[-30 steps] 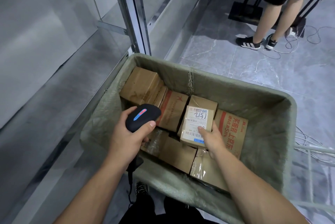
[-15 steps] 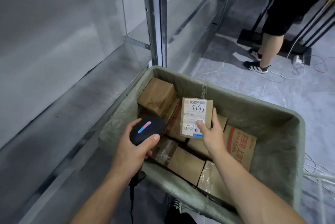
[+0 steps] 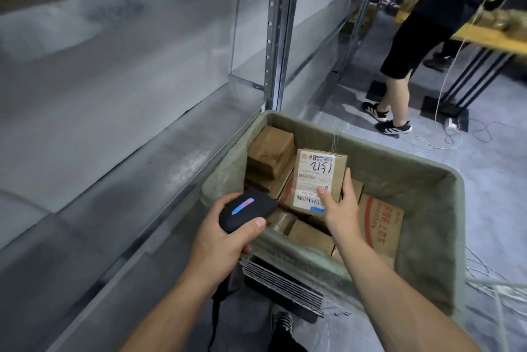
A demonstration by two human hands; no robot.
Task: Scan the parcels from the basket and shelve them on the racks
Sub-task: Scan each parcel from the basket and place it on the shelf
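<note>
Brown cardboard parcel (image 3: 320,177), small and flat, carries a white shipping label over most of its upward face. Thumb of the right hand (image 3: 340,209) presses the label's lower part; the fingers (image 3: 348,189) curl round the parcel's right edge, gripping it firmly. The parcel is held tilted up, label toward the camera, over the other cartons inside the basket (image 3: 427,177). The right forearm reaches in across the basket's near rim.

The left hand (image 3: 219,240) is closed round a black handheld scanner (image 3: 246,210), thumb along its near side. The scanner's nose sits just beside the parcel's lower left corner; a blue and red light strip glows on its top.

Label writing: four handwritten black digits, apparently 2151; a large printed 8 near the top; several barcodes; "05 094" beside the thumb; a blue strip at the bottom edge. Smaller print is illegible.

A larger carton (image 3: 382,226) lying in the basket to the right bears red Chinese characters. The basket, lined with grey-green woven fabric, stands against a grey metal rack (image 3: 278,37).
</note>
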